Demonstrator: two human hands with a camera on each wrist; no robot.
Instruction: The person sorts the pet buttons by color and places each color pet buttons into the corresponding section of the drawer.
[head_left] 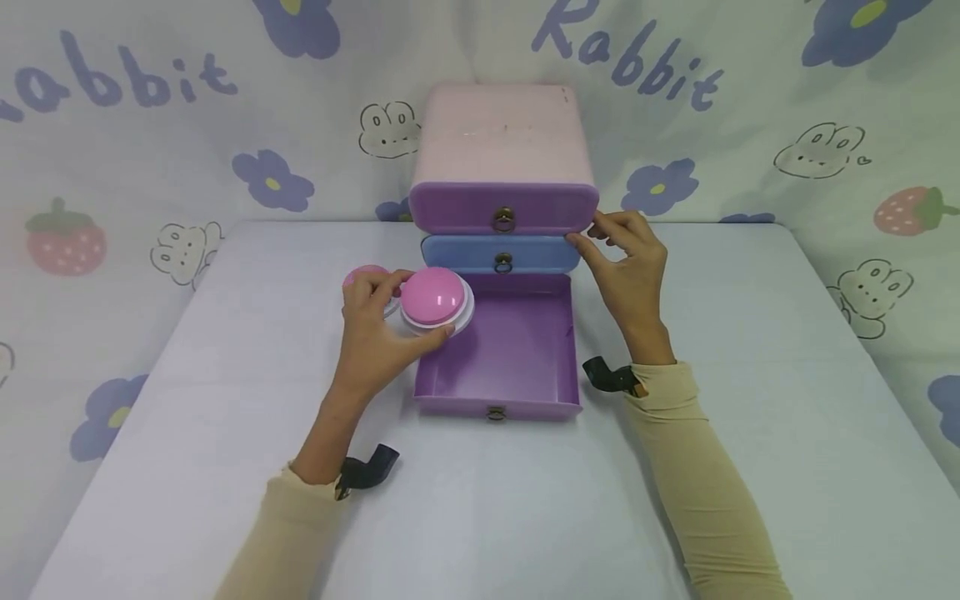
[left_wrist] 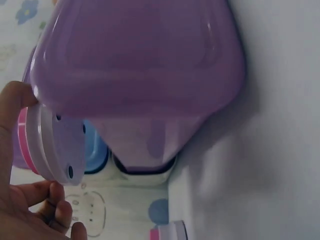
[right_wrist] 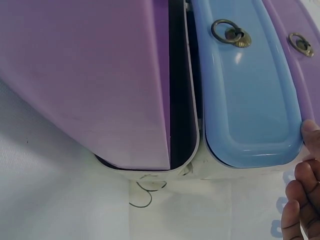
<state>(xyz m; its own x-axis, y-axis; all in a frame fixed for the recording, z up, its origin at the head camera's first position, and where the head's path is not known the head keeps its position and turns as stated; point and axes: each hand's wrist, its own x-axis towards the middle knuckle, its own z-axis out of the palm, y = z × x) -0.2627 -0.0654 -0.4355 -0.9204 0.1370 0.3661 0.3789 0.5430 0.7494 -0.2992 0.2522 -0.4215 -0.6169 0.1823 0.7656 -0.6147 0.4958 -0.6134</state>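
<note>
My left hand [head_left: 375,337] grips a round push button [head_left: 432,297] with a pink dome on a white base. It holds the push button over the left back part of the pulled-out purple drawer [head_left: 498,354]. The left wrist view shows dark round spots on the white underside of this push button [left_wrist: 62,145]. My right hand [head_left: 633,258] grips the right front edge of the small drawer chest [head_left: 506,133], its thumb beside the blue drawer [head_left: 450,252]. A second pink-and-white push button [head_left: 365,272] stands on the table, mostly hidden behind my left hand.
The chest has a pink top and an upper purple drawer [head_left: 457,208], shut, with a brass ring pull. The white table [head_left: 495,508] meets a backdrop [head_left: 322,100] printed with rabbits and flowers. Dark wrist mounts [head_left: 369,468] jut from both cuffs.
</note>
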